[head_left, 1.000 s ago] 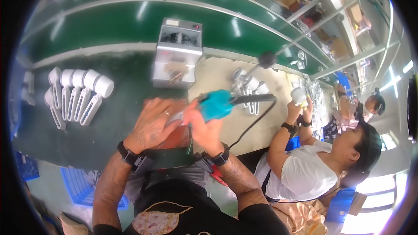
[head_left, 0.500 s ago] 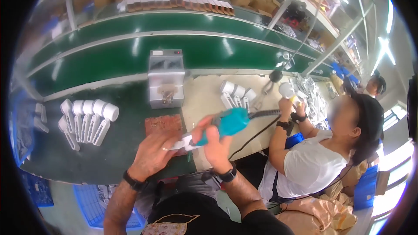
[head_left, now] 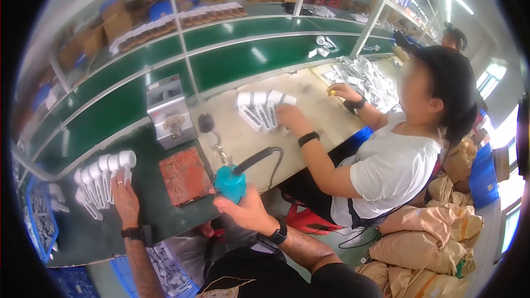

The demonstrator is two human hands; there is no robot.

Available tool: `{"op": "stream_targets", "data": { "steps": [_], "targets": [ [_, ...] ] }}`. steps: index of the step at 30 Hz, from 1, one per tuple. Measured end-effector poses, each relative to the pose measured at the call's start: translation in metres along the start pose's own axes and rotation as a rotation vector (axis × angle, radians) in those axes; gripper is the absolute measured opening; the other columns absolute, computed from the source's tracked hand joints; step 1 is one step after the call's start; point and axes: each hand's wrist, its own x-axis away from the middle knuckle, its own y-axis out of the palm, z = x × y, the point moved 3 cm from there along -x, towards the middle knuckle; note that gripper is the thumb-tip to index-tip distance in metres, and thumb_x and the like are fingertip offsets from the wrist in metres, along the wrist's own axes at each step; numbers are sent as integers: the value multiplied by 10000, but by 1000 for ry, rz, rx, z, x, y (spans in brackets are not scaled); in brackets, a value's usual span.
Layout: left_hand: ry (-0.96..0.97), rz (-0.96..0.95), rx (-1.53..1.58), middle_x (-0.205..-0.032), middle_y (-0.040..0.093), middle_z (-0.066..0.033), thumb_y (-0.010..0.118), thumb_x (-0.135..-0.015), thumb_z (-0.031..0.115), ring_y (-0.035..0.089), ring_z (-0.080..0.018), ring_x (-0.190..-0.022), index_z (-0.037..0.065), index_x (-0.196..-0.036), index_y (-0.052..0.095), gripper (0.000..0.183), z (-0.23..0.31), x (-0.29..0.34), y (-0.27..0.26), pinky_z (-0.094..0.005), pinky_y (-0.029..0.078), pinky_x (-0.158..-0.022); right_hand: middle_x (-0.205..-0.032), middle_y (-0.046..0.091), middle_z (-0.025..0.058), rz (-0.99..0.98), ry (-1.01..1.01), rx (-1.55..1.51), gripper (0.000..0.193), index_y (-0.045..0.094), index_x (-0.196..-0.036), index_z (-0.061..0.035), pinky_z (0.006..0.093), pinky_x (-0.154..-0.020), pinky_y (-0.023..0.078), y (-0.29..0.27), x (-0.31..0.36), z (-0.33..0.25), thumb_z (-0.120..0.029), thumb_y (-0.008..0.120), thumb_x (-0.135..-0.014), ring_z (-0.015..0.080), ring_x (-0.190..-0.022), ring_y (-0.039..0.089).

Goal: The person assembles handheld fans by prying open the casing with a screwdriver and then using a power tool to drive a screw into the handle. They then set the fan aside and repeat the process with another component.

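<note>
A worker's right hand [head_left: 247,205] is wrapped tight around a teal driver [head_left: 230,183], its black cable [head_left: 259,158] looping up over the pale bench top; the tool hangs at the near right corner of a red mat [head_left: 185,175] on the green bench [head_left: 110,232]. Left of the mat, the left hand [head_left: 125,198] lies flat on a row of white parts [head_left: 102,179], fingers spread and gripping nothing (palm down, touching the nearest pieces). Behind the mat stands a small grey machine [head_left: 169,111]; beyond that runs a green conveyor [head_left: 232,60]. Right of the mat, well apart, a co-worker in a white shirt [head_left: 395,174] reaches one hand [head_left: 288,118] to a second cluster of white parts [head_left: 259,108]; tan sacks [head_left: 430,237] are piled behind that person.
</note>
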Motion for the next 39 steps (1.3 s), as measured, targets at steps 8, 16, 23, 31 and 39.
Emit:
{"op": "stream_targets", "data": {
  "steps": [8,16,23,31,39],
  "targets": [
    [-99,-58,224,-1409,584,-214,574,-1025,92,534,-351,-1334,-31,-1446,511,443,-32,10,6,-419,384,-1150,-983,693,110,-12,-102,168,444,616,-1284,-1,336,-818,514,-4,14,-17,-294,728,-970,163,-876,620],
    [-220,-97,275,-1442,566,-231,574,-1047,158,494,-364,-1379,-69,-1429,524,448,-36,13,17,-429,342,-1179,-955,669,136,28,-152,182,523,549,-1358,15,358,-833,501,-6,16,-31,-338,687,-997,203,-851,583],
    [-213,-78,324,-1423,578,-234,576,-1039,145,521,-376,-1349,-68,-1411,534,431,-34,15,10,-437,372,-1155,-923,608,9,-75,90,-20,313,605,-1167,-27,253,-692,471,15,13,-18,-295,674,-1021,70,-764,559],
    [-215,-41,488,-1336,608,-243,592,-1019,144,568,-399,-1249,-66,-1359,556,401,-22,12,-1,-455,413,-1100,-952,612,13,-57,105,-7,287,611,-1173,-22,270,-699,478,50,-2,-2,-273,649,-1037,89,-758,576],
    [-241,-13,440,-1334,593,-232,595,-1024,181,552,-386,-1266,-26,-1383,549,417,-27,20,3,-453,406,-1099,-1002,609,26,-92,87,-51,348,597,-1239,-33,278,-754,473,97,-17,-1,-321,624,-1046,101,-825,591]
  ]
}}
